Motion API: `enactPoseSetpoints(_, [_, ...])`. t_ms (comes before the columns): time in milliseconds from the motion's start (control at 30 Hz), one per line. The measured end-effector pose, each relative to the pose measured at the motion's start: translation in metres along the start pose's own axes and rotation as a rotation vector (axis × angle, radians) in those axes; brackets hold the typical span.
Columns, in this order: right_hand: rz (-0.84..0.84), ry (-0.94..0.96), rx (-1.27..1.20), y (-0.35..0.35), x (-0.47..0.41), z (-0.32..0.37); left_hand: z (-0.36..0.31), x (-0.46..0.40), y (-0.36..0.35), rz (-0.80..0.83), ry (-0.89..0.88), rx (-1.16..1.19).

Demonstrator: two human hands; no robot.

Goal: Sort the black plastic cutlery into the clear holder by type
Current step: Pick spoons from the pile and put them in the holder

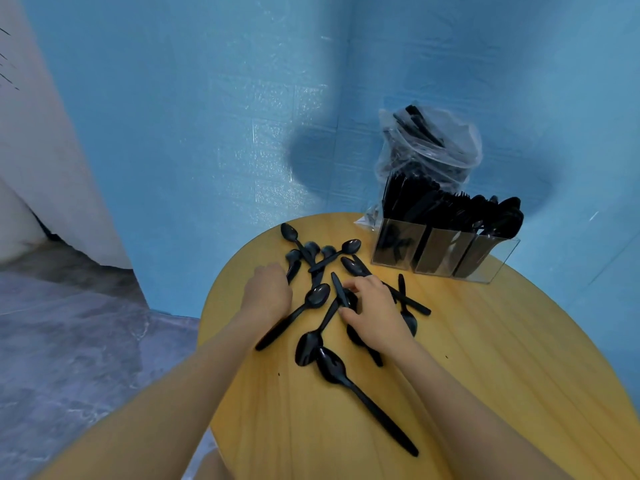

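While the clear holder [446,252] at 2 o'clock stood part-filled, the left hand [268,292] clasped spoons [294,265] and the right hand [372,311] pinched another spoon [341,296]; gathering step, next probably a carry to the spoon slot.

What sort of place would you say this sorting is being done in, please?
Probably a small makeshift room corner rather than a kitchen: a round yellow wooden table pushed against blue brick-textured wall panels, with grey marbled floor beside it.

Round yellow wooden table [485,341]; loose black spoons [330,367] scattered across the middle, some overlapping; clear holder [446,254] near the far edge, three compartments, packed with black cutlery; crumpled clear bag [431,150] just behind.
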State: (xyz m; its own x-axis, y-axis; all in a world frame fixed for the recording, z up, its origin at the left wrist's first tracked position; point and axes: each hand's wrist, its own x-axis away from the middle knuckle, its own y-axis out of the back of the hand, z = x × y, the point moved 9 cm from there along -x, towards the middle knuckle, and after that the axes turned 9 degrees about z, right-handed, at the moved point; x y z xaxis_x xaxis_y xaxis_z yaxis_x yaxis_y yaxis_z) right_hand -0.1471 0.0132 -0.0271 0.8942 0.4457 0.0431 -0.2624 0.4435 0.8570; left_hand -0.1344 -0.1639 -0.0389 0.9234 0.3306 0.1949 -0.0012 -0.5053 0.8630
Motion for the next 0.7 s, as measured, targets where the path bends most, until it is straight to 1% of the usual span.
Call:
enactPoseSetpoints(133, [-0.025, -0.029, -0.005, 0.009, 0.007, -0.011, -0.005, 0.006, -0.003, 0.036, -0.032, -0.052])
enactPoseSetpoints(233, [-0.077, -0.038, 0.041, 0.016, 0.011, -0.012, -0.006, 0.013, -0.005, 0.039, -0.062, -0.075])
enactPoseSetpoints(367, [-0.126, 0.053, 0.032, 0.015, 0.007, 0.012, -0.007, 0.022, -0.005, 0.031, -0.085, -0.076])
enactPoseSetpoints(433, [-0.105, 0.073, 0.03, 0.009, 0.0, 0.025, -0.007, 0.025, -0.004, 0.024, -0.099, -0.078])
enactPoseSetpoints(567, [-0.007, 0.031, 0.098, -0.008, -0.018, 0.037, 0.0, 0.027, -0.001, 0.007, -0.087, -0.062])
enactPoseSetpoints(700, [0.018, -0.013, 0.063, -0.013, -0.024, 0.035, -0.003, 0.033, -0.005, -0.014, -0.167, -0.183])
